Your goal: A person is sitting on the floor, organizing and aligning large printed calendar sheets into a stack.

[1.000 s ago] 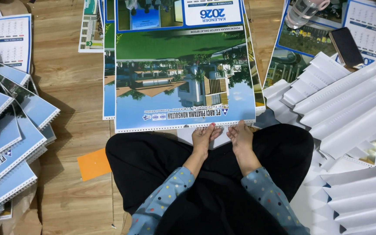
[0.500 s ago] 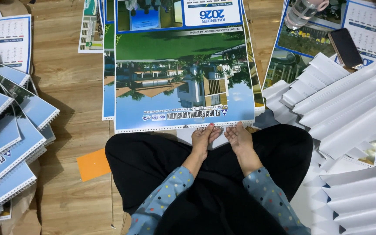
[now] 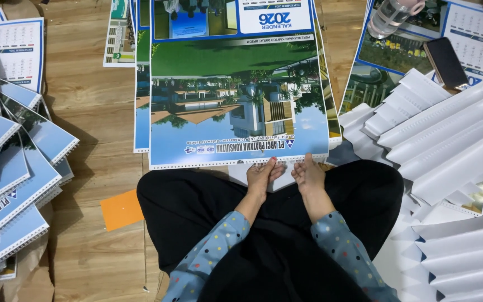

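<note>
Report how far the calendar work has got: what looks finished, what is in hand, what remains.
Looks done: a fanned pile of spiral-bound calendars lies at the left. In hand: the left hand and right hand rest at the punched near edge of the calendar sheet stack, which shows no binding. Seemingly left: loose printed sheets under a phone and many white folded paper strips at the right.

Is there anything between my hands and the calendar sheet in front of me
Nothing visible. The left hand and right hand already rest at the punched near edge of the top calendar sheet, fingertips touching it.
</note>
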